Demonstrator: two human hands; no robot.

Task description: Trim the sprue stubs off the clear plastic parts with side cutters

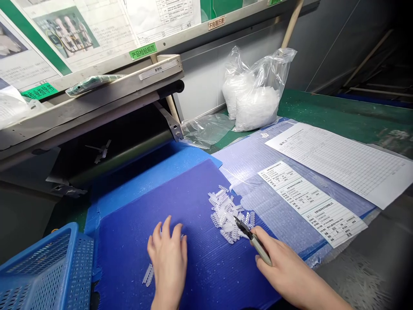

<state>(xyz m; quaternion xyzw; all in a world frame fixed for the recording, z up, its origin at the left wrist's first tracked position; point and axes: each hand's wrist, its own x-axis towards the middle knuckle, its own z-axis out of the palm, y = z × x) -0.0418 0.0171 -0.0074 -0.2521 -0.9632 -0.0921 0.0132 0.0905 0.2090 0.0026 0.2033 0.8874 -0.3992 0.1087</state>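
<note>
Green tabletop (338, 110) under a slanted metal shelf (97, 97) hung with posted instruction sheets, overlaid by one dark blue corrugated sheet (155, 206), a lighter blue one beneath and a pale one to the right. On the dark sheet: one heap of small clear plastic parts (226, 211), too many to count, with two or so loose parts (148, 274) by the left hand (169, 258), spread flat, palm down, holding nothing; right hand (284, 267) closed around one pen-like tool (253, 239), its tip at the heap. Around: two filled clear bags (254, 92), one empty bag, two paper forms (342, 161), one blue basket (45, 271) at lower left.
</note>
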